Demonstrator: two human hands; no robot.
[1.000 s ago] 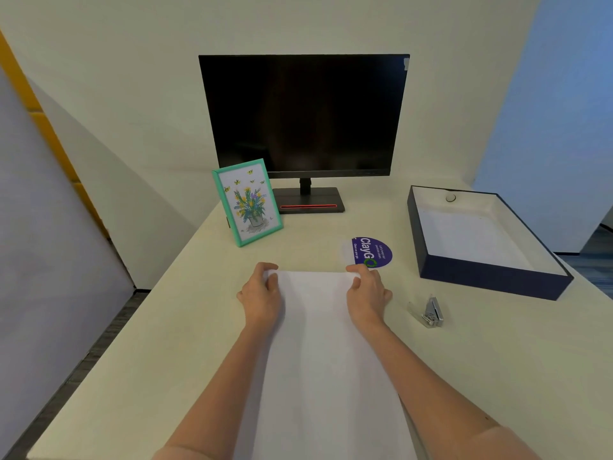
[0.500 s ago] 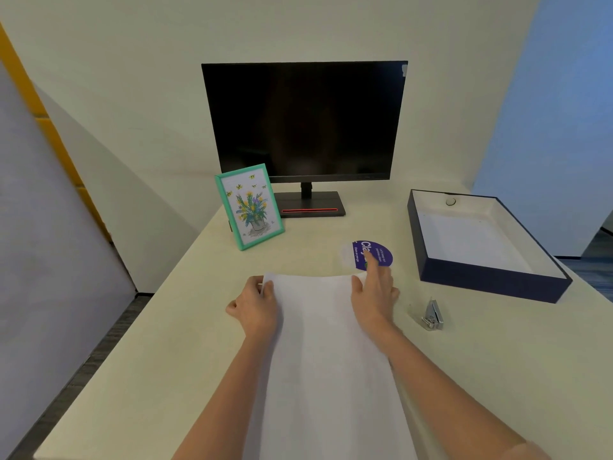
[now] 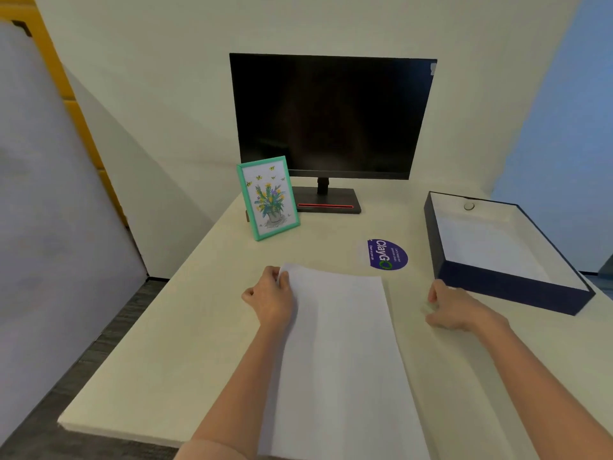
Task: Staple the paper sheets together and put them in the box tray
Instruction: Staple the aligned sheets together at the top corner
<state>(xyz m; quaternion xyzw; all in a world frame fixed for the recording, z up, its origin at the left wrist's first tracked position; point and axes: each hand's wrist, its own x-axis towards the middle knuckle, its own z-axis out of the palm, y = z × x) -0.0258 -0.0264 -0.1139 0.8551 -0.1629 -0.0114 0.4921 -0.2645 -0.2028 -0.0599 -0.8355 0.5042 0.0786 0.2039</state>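
Note:
The white paper sheets lie stacked lengthwise on the cream desk in front of me. My left hand pinches their far left corner, which is lifted a little off the desk. My right hand is off the paper, to its right, with its fingers curled down over the spot where the small silver stapler lay. The stapler is almost wholly hidden under that hand. The dark blue box tray with its white inside stands open just beyond my right hand, at the desk's right side.
A black monitor stands at the back of the desk. A green picture frame leans to its left. A round purple sticker lies between the paper and the tray. The desk's left edge drops to the floor.
My right hand left the paper's far right corner and moved right onto the stapler. My left hand stayed on the far left corner, which is now raised slightly.

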